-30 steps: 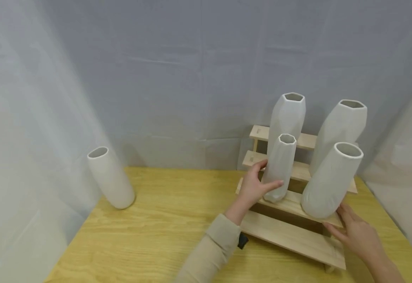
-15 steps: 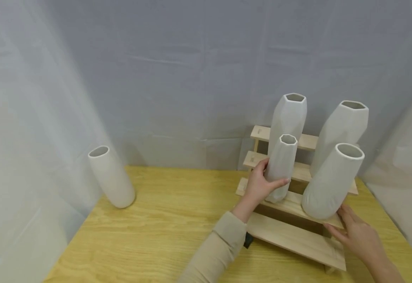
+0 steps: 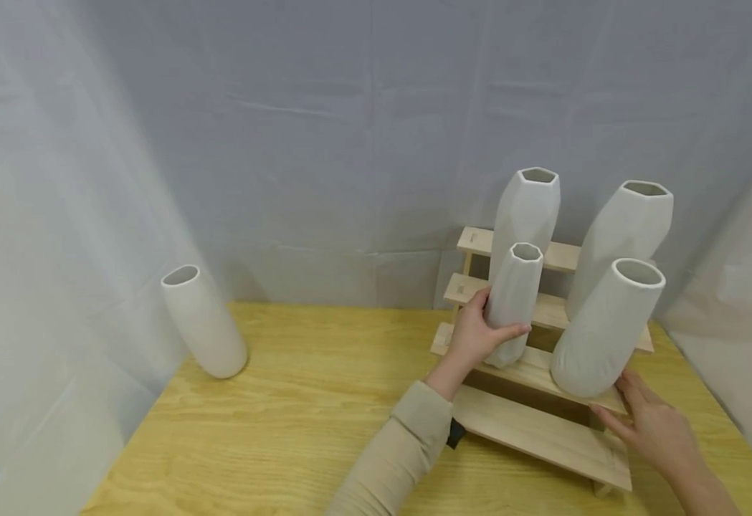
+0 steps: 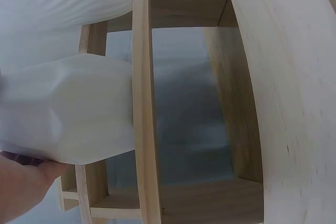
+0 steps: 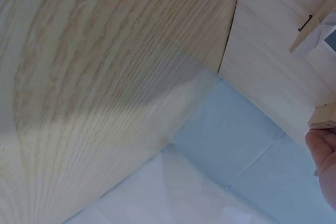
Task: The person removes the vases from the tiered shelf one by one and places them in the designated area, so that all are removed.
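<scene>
My left hand (image 3: 472,337) grips a narrow white fluted vase (image 3: 517,297), thumb across its front and fingers round its left side. This vase stands on the second tier from the bottom of a stepped wooden stand (image 3: 537,433). In the left wrist view, the fingers lie along the side of the vase (image 4: 89,111), whose base is at the shelf edge. My right hand (image 3: 656,430) pinches the right end of that same tier, just below a wider white vase (image 3: 608,330). In the right wrist view, its fingertips touch the wooden shelf end (image 5: 323,116).
Two taller faceted white vases, one left (image 3: 527,208) and one right (image 3: 627,229), stand on higher tiers behind. Another white vase (image 3: 204,322) is alone at the left of the wooden table (image 3: 272,437). A pale curtain (image 3: 324,179) hangs behind.
My left hand has moved slightly right and closer round the narrow vase, its thumb reaching further across the front. The right hand keeps its place at the shelf end.
</scene>
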Demonstrator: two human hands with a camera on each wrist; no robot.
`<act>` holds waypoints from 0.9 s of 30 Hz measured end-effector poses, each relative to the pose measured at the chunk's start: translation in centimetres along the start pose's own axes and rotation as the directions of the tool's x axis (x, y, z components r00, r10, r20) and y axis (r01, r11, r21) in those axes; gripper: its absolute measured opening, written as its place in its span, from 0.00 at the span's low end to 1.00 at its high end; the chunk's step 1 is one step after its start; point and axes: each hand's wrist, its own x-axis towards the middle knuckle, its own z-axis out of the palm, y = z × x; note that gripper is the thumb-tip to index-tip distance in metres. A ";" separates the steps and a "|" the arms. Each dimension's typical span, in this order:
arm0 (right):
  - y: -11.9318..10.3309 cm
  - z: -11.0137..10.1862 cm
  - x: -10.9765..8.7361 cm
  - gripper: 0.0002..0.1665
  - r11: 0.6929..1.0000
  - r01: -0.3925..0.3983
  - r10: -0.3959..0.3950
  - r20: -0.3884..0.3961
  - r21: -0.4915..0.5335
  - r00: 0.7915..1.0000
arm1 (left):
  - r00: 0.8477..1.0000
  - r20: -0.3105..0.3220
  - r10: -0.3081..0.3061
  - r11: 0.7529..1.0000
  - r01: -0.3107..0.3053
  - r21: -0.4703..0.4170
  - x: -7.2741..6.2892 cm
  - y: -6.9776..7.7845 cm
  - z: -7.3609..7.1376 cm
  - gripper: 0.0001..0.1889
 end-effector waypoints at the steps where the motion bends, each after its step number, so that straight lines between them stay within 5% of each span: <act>1: 0.0 0.0 0.0 0.40 1.000 0.002 -0.002 -0.001 0.001 1.000 | 1.000 0.000 0.000 1.000 0.000 -0.002 0.0 0.0 0.0 0.36; 27: 0.5 0.4 -0.2 0.42 0.999 -0.004 0.004 0.006 0.048 1.000 | 0.997 -0.074 0.002 1.000 -0.003 -0.022 -0.7 0.0 0.2 0.35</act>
